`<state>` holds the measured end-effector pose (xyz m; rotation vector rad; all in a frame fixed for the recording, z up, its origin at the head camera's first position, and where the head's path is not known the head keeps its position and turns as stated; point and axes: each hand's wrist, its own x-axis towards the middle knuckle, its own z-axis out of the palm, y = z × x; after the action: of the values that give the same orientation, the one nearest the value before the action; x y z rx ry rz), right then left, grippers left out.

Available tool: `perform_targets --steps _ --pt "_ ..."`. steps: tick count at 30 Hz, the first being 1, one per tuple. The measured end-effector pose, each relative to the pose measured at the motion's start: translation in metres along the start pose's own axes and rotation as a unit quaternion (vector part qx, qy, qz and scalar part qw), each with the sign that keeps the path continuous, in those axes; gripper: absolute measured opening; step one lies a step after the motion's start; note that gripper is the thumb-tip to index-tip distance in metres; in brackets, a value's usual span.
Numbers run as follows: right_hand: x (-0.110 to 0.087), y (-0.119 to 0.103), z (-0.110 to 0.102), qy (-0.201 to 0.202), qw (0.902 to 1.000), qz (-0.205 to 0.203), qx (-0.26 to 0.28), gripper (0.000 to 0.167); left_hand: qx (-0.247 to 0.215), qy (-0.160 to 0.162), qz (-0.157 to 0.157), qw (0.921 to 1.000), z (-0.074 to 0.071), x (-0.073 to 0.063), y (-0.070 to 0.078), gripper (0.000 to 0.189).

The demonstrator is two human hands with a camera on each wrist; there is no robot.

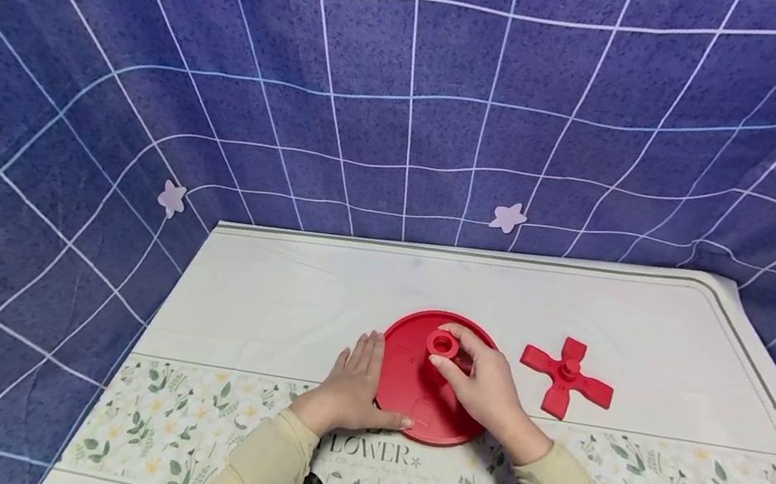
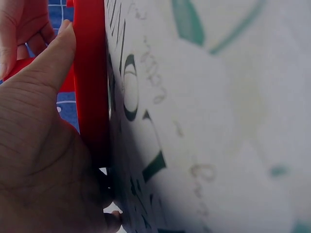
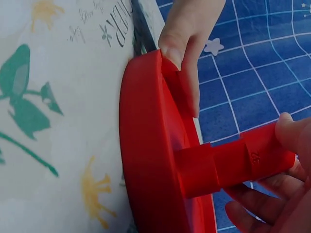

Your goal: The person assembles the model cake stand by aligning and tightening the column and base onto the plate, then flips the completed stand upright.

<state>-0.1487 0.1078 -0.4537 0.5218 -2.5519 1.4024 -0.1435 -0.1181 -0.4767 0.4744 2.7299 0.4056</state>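
Note:
A round red disc with a raised rim [image 1: 403,361] lies flat on the table. My left hand [image 1: 356,388] rests along its left side, with straight fingers and the thumb on the near rim. At the disc's middle stands an upright red hollow tube [image 1: 443,345], gripped near its top between the thumb and fingers of my right hand [image 1: 487,384]. In the right wrist view the tube [image 3: 262,148] meets a wider red collar [image 3: 197,170] on the disc; how deep it sits there is hidden.
A red four-armed cross piece [image 1: 568,371] with a round central peg lies right of the disc. The white tablecloth [image 1: 290,294] has a flowered band along its near side. A blue gridded curtain [image 1: 405,127] hangs behind the table and at both sides.

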Motion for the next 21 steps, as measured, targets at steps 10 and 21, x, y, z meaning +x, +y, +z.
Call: perform_targets --steps 10,21 --pt "-0.001 0.004 -0.030 -0.045 0.9988 -0.014 0.011 0.052 -0.013 -0.001 0.007 0.9999 0.001 -0.002 0.005 0.130" --pt "-0.031 0.044 -0.119 0.086 0.9831 0.021 -0.160 0.039 -0.019 0.001 0.009 0.9998 -0.006 -0.004 0.003 0.130"
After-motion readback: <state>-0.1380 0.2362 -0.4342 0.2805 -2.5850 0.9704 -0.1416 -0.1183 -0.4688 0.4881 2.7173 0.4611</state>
